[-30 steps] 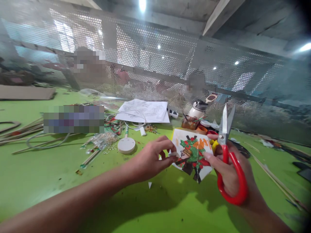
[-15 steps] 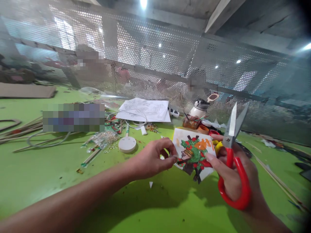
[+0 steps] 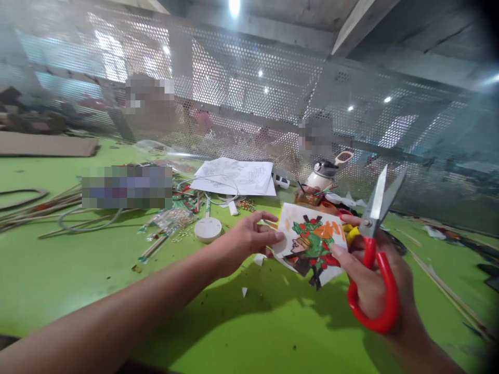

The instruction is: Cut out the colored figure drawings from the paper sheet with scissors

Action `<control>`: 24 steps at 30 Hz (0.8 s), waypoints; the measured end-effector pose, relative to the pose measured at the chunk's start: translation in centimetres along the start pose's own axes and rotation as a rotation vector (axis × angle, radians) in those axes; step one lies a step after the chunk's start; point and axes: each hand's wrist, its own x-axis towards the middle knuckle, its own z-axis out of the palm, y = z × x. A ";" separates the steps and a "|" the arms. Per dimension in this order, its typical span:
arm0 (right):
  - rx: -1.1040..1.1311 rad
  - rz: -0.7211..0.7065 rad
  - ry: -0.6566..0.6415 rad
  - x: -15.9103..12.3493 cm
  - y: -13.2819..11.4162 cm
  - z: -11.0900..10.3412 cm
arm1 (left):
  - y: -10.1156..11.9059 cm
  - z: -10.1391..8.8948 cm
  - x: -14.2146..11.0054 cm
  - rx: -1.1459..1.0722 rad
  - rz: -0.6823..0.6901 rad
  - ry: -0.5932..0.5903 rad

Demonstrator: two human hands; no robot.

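In from the surface's (image 3: 226,332) near edge, our right hand (image 3: 368,285) clamps scissors (image 3: 368,228) and painted paper (image 3: 314,241); our left hand (image 3: 245,241) touches the paper's left edge, grip unclear.

Table (image 3: 253,337): bright green
Screen (image 3: 245,109): grey, perforated, along table's far side
Ceiling (image 3: 292,21): grey, pale beam (image 3: 362,27) right
Lights (image 3: 234,7): white, several
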 end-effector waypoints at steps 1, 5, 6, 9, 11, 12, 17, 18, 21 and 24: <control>0.010 0.000 -0.001 -0.1 -0.1 0.1 | -0.1 0.1 0.0 -0.013 -0.024 -0.009; -0.022 -0.011 0.012 -0.4 -0.4 0.5 | -0.3 0.2 0.0 0.073 -0.068 -0.085; -0.026 -0.015 0.018 -0.4 -0.5 0.5 | -0.3 0.2 0.0 0.090 -0.058 -0.091; 0.035 0.003 0.023 -0.4 -0.5 0.7 | -0.2 0.1 0.1 0.065 -0.021 -0.074; 0.111 0.048 0.005 -0.2 -0.5 0.8 | -0.1 0.1 0.1 0.027 -0.009 -0.069; 0.144 0.068 -0.008 -0.2 -0.4 0.8 | 0.0 0.1 0.1 0.006 -0.006 -0.073; 0.224 0.094 -0.061 0.0 -0.2 0.6 | 0.3 0.0 -0.3 -0.108 -0.057 -0.185; 0.213 0.091 -0.084 0.0 -0.3 0.6 | 0.3 0.0 -0.4 -0.138 -0.076 -0.204; 0.168 0.061 -0.159 -0.1 -0.8 0.7 | 0.2 0.1 -0.4 -0.202 -0.125 -0.217; 0.172 0.043 -0.198 -0.2 -1.5 1.1 | -0.1 0.3 -0.4 -0.165 -0.171 -0.236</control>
